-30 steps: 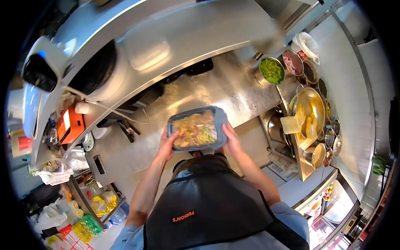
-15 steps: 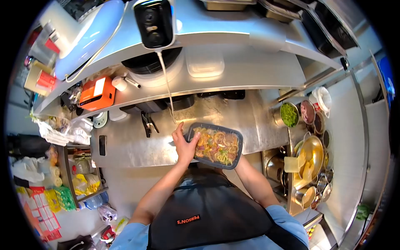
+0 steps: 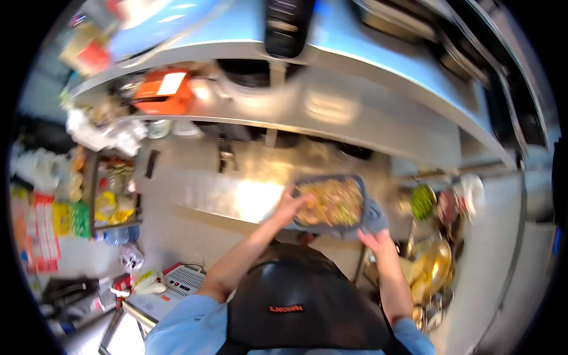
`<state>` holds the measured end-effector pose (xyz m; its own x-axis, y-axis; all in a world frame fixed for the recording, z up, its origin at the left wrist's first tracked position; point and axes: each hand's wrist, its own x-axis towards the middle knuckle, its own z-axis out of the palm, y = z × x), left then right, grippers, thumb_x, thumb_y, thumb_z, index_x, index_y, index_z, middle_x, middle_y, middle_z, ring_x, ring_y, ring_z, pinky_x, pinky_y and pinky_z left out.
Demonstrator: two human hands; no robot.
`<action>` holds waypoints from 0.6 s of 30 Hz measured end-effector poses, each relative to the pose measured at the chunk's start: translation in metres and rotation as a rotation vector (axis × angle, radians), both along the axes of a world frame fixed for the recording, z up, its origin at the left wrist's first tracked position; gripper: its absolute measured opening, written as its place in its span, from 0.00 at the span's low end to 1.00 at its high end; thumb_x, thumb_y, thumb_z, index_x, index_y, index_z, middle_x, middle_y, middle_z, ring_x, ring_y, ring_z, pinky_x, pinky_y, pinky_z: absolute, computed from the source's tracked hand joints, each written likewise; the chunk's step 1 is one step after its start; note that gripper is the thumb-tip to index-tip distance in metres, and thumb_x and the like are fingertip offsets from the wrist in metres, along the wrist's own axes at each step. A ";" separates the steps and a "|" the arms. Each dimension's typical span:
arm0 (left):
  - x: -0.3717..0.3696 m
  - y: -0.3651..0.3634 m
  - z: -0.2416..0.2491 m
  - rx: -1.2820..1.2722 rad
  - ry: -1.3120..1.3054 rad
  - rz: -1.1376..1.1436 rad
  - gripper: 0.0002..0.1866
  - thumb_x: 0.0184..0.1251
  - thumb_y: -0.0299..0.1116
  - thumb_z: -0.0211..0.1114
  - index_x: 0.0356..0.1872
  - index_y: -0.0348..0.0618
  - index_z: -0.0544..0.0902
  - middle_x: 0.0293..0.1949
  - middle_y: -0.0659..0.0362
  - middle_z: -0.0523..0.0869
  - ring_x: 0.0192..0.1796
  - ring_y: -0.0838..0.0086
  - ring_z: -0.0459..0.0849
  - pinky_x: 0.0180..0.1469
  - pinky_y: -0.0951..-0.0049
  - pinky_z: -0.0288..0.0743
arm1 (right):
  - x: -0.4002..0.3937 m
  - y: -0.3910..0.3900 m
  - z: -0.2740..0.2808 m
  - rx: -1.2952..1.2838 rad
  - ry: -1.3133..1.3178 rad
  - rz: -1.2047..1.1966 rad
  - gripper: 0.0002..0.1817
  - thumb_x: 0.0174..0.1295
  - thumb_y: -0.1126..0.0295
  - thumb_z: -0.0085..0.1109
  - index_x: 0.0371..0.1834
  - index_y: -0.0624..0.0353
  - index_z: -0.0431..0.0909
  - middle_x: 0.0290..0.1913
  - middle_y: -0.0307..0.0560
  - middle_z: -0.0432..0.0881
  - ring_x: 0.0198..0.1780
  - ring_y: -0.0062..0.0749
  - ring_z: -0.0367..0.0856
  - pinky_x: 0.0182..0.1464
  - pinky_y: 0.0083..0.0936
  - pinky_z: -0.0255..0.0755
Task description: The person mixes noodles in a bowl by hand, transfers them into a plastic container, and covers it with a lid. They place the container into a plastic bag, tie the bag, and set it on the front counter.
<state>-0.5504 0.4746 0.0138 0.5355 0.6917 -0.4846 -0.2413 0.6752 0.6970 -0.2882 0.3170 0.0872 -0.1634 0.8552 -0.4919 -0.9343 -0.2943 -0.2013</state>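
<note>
Between my hands: tray [image 3: 329, 203] of mixed food, held up off the steel counter [image 3: 225, 195], level or nearly so; the view is blurred.
Step in hand: as I judge it, carrying the filled tray across the counter, both hands on it.
Left hand [image 3: 288, 207]: at the tray's left edge, fingers curled on the rim, thumb up; closed on it.
Right hand [image 3: 375, 238]: under the tray's near right corner, palm up, fingers partly spread in support; how tightly it grips I cannot tell.
Right of my right hand: pots [image 3: 435, 266] and a bowl of greens [image 3: 422, 202], near but apart from the tray.
Beyond my hands: shelf [image 3: 331, 109] above the counter, orange box [image 3: 163, 89] on it far to the left.
Next move calls for: keeping the tray flat and the grip even, so nothing spills.
</note>
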 end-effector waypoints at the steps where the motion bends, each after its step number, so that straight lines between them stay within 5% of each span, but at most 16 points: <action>1: 0.006 -0.001 0.005 0.003 0.023 -0.021 0.34 0.62 0.29 0.77 0.68 0.39 0.73 0.55 0.56 0.86 0.55 0.70 0.85 0.58 0.66 0.82 | 0.017 -0.015 -0.014 0.082 0.074 -0.055 0.23 0.78 0.55 0.47 0.67 0.58 0.76 0.64 0.51 0.83 0.66 0.43 0.80 0.66 0.48 0.78; 3: 0.028 -0.002 0.031 0.041 0.036 -0.038 0.31 0.65 0.29 0.75 0.67 0.40 0.73 0.54 0.55 0.86 0.56 0.68 0.85 0.59 0.66 0.82 | 0.015 0.010 0.001 0.060 -0.056 -0.166 0.21 0.77 0.58 0.52 0.66 0.55 0.77 0.58 0.45 0.84 0.60 0.36 0.82 0.62 0.44 0.79; 4: 0.040 -0.007 0.045 0.067 0.039 -0.034 0.29 0.65 0.30 0.75 0.65 0.39 0.74 0.54 0.55 0.86 0.55 0.68 0.85 0.59 0.66 0.82 | 0.010 0.029 0.011 -0.128 -0.439 -0.269 0.20 0.75 0.60 0.57 0.66 0.53 0.76 0.55 0.40 0.84 0.56 0.30 0.82 0.59 0.41 0.80; 6: 0.065 -0.021 0.061 0.045 0.007 0.011 0.27 0.66 0.30 0.74 0.64 0.39 0.74 0.54 0.55 0.85 0.55 0.68 0.85 0.58 0.66 0.82 | 0.048 0.038 -0.028 0.175 -0.240 -0.137 0.24 0.75 0.60 0.57 0.71 0.54 0.72 0.62 0.44 0.81 0.63 0.34 0.80 0.67 0.42 0.76; 7: 0.071 -0.021 0.068 0.027 -0.020 0.109 0.26 0.66 0.30 0.74 0.63 0.39 0.75 0.54 0.56 0.85 0.54 0.69 0.85 0.57 0.67 0.82 | 0.030 0.046 -0.034 0.262 -0.679 -0.135 0.25 0.77 0.57 0.54 0.73 0.55 0.71 0.66 0.47 0.79 0.66 0.38 0.78 0.70 0.43 0.73; 9: 0.085 -0.025 0.076 0.082 0.071 0.174 0.25 0.66 0.30 0.74 0.62 0.39 0.76 0.54 0.56 0.86 0.53 0.69 0.85 0.55 0.67 0.82 | -0.001 0.064 -0.029 0.287 -0.513 -0.146 0.31 0.78 0.50 0.48 0.76 0.57 0.68 0.73 0.51 0.74 0.70 0.44 0.76 0.73 0.45 0.72; 10: 0.091 -0.026 0.079 0.134 0.150 0.255 0.24 0.66 0.30 0.74 0.61 0.40 0.77 0.53 0.56 0.86 0.52 0.70 0.85 0.54 0.68 0.81 | -0.005 0.068 -0.015 0.240 0.088 -0.165 0.35 0.77 0.45 0.46 0.77 0.58 0.66 0.76 0.52 0.71 0.72 0.45 0.74 0.72 0.45 0.72; 12: 0.089 -0.024 0.065 0.164 0.233 0.240 0.26 0.68 0.36 0.74 0.63 0.43 0.75 0.55 0.55 0.84 0.52 0.70 0.85 0.48 0.67 0.85 | -0.003 0.059 -0.013 0.333 0.246 -0.078 0.37 0.75 0.42 0.48 0.77 0.57 0.67 0.77 0.53 0.70 0.73 0.47 0.73 0.75 0.49 0.68; 14: 0.074 -0.019 0.044 0.200 0.254 0.258 0.25 0.68 0.35 0.74 0.61 0.40 0.76 0.54 0.54 0.85 0.51 0.70 0.86 0.48 0.66 0.85 | 0.004 0.042 -0.017 0.240 0.295 -0.075 0.34 0.76 0.45 0.47 0.76 0.58 0.67 0.75 0.51 0.73 0.73 0.43 0.73 0.74 0.45 0.68; 18: 0.043 -0.006 0.042 0.396 0.307 0.170 0.25 0.68 0.34 0.74 0.62 0.37 0.76 0.54 0.55 0.85 0.52 0.70 0.85 0.52 0.66 0.84 | 0.011 0.019 -0.026 0.211 -0.047 -0.338 0.27 0.73 0.58 0.56 0.70 0.60 0.73 0.73 0.51 0.74 0.71 0.43 0.75 0.73 0.43 0.69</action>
<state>-0.5072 0.4688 0.0558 0.2745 0.9181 -0.2860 -0.0689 0.3154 0.9465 -0.2772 0.3364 0.0615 0.1630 0.9399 -0.3000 -0.9596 0.0804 -0.2695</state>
